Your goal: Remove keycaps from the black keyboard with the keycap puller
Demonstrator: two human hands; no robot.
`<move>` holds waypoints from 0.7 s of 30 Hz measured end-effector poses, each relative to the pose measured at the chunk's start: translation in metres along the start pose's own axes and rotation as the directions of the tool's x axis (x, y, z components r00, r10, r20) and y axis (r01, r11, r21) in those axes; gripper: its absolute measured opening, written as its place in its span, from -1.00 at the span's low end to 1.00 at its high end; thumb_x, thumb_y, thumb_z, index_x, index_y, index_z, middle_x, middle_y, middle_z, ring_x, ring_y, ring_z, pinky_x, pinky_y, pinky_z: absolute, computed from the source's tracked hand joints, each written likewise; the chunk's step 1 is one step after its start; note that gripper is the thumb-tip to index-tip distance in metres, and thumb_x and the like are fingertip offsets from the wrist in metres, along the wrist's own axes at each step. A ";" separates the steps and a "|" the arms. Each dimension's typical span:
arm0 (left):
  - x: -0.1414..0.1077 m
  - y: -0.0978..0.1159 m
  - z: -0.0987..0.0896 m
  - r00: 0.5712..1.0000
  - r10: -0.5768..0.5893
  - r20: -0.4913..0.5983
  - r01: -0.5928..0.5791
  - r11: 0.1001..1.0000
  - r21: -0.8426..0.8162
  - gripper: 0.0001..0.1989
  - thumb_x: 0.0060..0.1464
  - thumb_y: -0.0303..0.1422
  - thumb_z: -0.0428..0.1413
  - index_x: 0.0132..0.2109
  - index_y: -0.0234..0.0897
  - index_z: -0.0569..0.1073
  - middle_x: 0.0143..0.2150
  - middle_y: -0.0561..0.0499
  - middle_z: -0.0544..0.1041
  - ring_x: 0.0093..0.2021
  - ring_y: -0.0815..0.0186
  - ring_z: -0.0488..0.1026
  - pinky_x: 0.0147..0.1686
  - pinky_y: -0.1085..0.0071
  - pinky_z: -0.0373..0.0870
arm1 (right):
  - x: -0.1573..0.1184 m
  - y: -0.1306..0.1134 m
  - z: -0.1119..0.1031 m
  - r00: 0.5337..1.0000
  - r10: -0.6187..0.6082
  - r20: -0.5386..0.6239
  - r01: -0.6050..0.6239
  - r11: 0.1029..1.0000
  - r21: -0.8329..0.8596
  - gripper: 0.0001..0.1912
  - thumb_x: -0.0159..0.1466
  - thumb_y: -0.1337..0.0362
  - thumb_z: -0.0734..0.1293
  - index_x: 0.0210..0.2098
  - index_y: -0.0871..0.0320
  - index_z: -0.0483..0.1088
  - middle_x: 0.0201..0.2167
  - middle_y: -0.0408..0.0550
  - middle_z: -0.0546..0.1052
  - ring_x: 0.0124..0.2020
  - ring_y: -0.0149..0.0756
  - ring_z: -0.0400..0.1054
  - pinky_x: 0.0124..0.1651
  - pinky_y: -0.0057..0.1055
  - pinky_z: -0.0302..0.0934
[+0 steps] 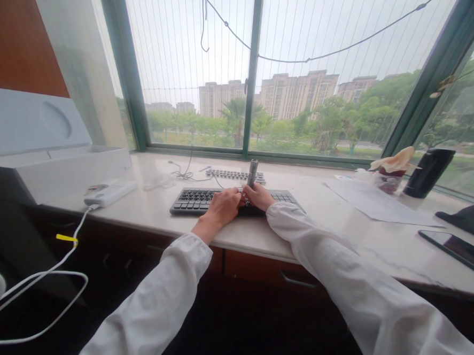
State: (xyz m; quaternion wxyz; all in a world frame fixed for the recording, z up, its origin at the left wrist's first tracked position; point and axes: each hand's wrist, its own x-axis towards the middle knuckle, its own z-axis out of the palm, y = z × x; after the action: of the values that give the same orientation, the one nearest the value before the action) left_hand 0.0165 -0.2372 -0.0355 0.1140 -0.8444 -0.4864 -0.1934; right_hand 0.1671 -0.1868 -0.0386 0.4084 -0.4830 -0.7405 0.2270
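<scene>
A black keyboard (195, 200) lies on the white counter, its middle and right part partly covered by my hands. My right hand (260, 197) is closed around a dark grey stick-shaped tool (253, 173) that stands upright over the keyboard; its lower end is hidden, so its kind does not show. Close beside it, my left hand (224, 204) rests over the keys with its fingers bent together, their tips meeting the right hand's fingers. What those left fingertips hold, if anything, is hidden. Behind the keyboard lies a strip of loose-looking keycaps (235, 175).
A thin cable (186, 173) curls behind the keyboard. To the left are a white power strip (111, 192) and an open white box (81, 162). On the right lie paper sheets (380, 203) and a phone (457, 250), with a black tumbler (429, 173) near the window.
</scene>
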 end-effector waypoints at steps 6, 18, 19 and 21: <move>0.001 -0.001 0.000 1.000 0.014 0.018 -0.014 1.000 0.005 -0.76 0.24 -0.29 -0.08 -0.14 -0.24 0.45 -0.10 -0.09 0.45 -0.06 0.20 0.43 -0.15 0.34 0.35 | -0.001 -0.005 -0.003 0.999 0.007 0.046 -0.006 1.000 -0.027 -0.70 0.23 0.23 0.10 -0.61 0.16 0.17 -0.74 -0.22 0.21 -0.65 -0.47 0.12 -0.54 -0.51 -0.02; -0.001 -0.004 0.002 0.998 -0.063 -0.010 0.062 0.995 -0.076 -0.74 0.22 -0.22 -0.05 -0.12 -0.12 0.50 -0.10 -0.04 0.48 -0.05 0.21 0.42 -0.12 0.33 0.35 | -0.003 -0.012 0.000 0.990 0.091 0.105 -0.101 0.990 0.095 -0.72 0.27 0.28 0.13 -0.56 0.17 0.21 -0.70 -0.21 0.26 -0.67 -0.49 0.15 -0.59 -0.54 0.05; -0.001 -0.004 0.002 0.998 -0.069 -0.012 0.068 0.994 -0.087 -0.75 0.21 -0.21 -0.04 -0.13 -0.10 0.51 -0.10 -0.03 0.49 -0.06 0.21 0.43 -0.12 0.33 0.35 | -0.003 -0.011 0.000 0.990 0.098 0.103 -0.108 0.989 0.097 -0.73 0.27 0.28 0.13 -0.56 0.17 0.21 -0.71 -0.22 0.25 -0.68 -0.49 0.15 -0.60 -0.54 0.04; -0.001 -0.005 0.002 0.997 -0.080 -0.020 0.078 0.992 -0.101 -0.76 0.20 -0.19 -0.02 -0.14 -0.07 0.52 -0.11 0.00 0.50 -0.07 0.21 0.43 -0.12 0.32 0.35 | -0.002 -0.011 -0.001 0.990 0.096 0.101 -0.104 0.991 0.079 -0.74 0.27 0.28 0.13 -0.54 0.17 0.22 -0.72 -0.23 0.24 -0.70 -0.49 0.14 -0.61 -0.53 0.03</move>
State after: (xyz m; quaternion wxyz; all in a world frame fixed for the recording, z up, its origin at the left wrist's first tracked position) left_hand 0.0123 -0.2349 -0.0383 0.0696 -0.8267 -0.5078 -0.2321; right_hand 0.1623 -0.1936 -0.0311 0.3800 -0.4902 -0.7242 0.3015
